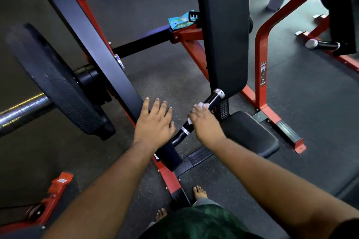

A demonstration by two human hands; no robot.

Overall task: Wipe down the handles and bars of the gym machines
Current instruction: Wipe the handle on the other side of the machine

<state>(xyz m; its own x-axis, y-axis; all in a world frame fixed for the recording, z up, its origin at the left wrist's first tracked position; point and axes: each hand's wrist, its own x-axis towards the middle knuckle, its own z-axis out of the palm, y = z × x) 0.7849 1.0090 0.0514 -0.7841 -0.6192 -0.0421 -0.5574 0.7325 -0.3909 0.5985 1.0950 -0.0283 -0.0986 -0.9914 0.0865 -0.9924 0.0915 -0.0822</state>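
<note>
Head camera looks down on a black cylindrical machine handle with chrome rings and a chrome end cap (211, 101), which runs on a slant from the black arm block low at centre up and to the right, ending just below the tall black padded backrest (225, 31). The right hand (204, 122) lies over the middle of this handle with its fingers curled down around a small white wiping cloth (200, 105), pressing it to the grip; how fully the fingers close underneath is hidden, so the wrap is probably partial. The left hand (155, 120) hovers flat just to the left, fingers straight and spread, holding nothing, near the sloping black steel beam (93, 40). Since the handle's long axis points away and rightward from the right hand, the wipe would likely need to slide along that slant toward the chrome cap.
</note>
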